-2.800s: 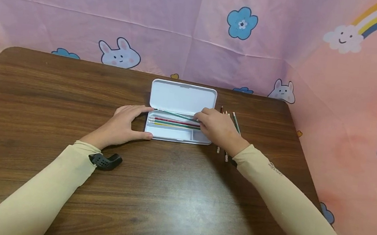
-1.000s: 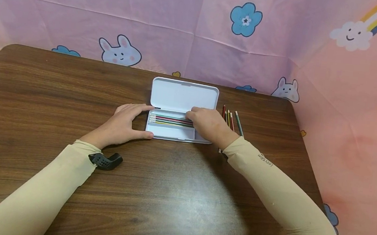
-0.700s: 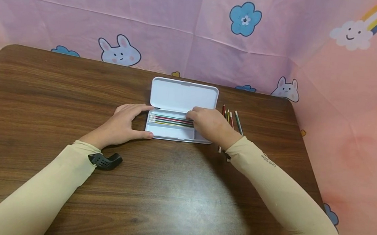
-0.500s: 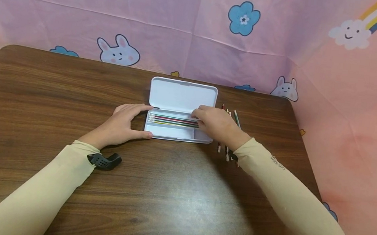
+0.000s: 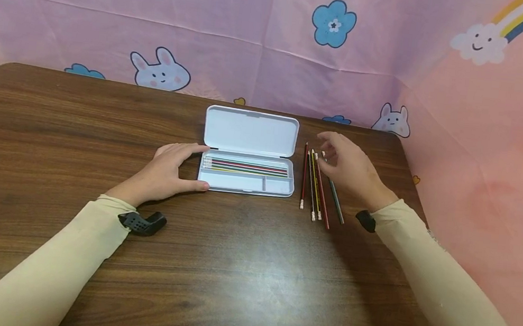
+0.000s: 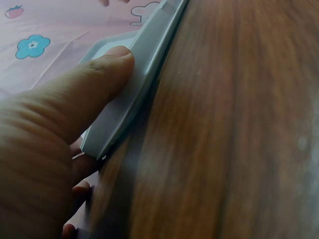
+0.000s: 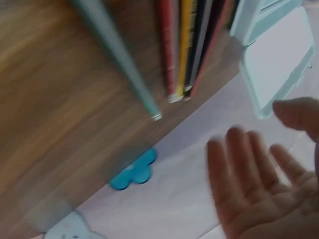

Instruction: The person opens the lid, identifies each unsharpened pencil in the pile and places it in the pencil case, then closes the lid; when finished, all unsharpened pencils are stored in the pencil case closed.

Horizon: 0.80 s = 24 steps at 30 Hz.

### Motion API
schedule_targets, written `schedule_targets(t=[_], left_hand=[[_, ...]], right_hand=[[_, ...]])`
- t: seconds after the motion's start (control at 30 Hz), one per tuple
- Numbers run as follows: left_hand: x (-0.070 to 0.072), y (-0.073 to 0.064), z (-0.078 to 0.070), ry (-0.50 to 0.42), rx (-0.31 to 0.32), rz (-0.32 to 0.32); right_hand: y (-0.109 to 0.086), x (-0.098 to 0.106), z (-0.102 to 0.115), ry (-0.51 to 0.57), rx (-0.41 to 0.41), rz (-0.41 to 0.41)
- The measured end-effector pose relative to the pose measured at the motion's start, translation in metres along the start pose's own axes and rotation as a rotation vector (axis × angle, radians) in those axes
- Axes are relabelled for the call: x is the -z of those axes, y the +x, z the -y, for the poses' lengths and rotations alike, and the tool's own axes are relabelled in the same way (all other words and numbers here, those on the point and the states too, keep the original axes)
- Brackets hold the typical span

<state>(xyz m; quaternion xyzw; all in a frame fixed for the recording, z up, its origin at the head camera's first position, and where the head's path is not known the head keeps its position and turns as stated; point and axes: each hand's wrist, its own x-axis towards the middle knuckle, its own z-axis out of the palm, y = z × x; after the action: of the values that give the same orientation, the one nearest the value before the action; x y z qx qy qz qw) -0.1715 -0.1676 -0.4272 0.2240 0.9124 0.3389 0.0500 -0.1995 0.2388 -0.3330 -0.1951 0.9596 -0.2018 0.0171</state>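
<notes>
A white pencil case (image 5: 230, 182) lies open on the table, its lid (image 5: 251, 131) tipped back. Several pencils (image 5: 246, 167) are lined up in its rear compartment, white eraser ends to the left. My left hand (image 5: 168, 168) holds the case's left end, thumb at the front corner and fingers at the back. In the left wrist view the thumb (image 6: 107, 67) presses on the case's rim. My right hand (image 5: 348, 164) hovers, holding nothing, over the right side of several loose pencils. Among these are a red pencil (image 5: 304, 181) and a green pencil (image 5: 336, 203).
The brown wooden table (image 5: 182, 282) reaches back to a pink and purple cloth (image 5: 237, 33) printed with rabbits and flowers. A similar cloth (image 5: 481, 170) hangs along the right side. Black straps sit at both wrists.
My right hand has let go of a green pencil in the case, then lifted away to the right, over the loose pencils. The left hand has stayed on the case.
</notes>
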Motion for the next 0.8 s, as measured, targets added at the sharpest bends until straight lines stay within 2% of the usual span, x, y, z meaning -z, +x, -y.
schedule_targets(t=[0.13,0.27,0.43,0.63,0.8], left_hand=[[0.0,0.0,0.0,0.002,0.001,0.0],[0.001,0.0,0.001,0.002,-0.003,0.004],[0.001,0.0,0.002,0.007,0.0,0.001],[0.0,0.001,0.0,0.007,0.005,-0.002],[0.0,0.0,-0.001,0.011,-0.005,0.001]], right_hand=[[-0.011,0.005,-0.021,0.012,-0.105,0.014],[-0.023,0.006,-0.038,0.02,-0.16,0.073],[-0.04,0.002,-0.044,0.092,-0.238,0.155],[-0.055,-0.01,-0.047,0.175,-0.274,0.187],[-0.06,-0.016,-0.049,0.207,-0.282,0.174]])
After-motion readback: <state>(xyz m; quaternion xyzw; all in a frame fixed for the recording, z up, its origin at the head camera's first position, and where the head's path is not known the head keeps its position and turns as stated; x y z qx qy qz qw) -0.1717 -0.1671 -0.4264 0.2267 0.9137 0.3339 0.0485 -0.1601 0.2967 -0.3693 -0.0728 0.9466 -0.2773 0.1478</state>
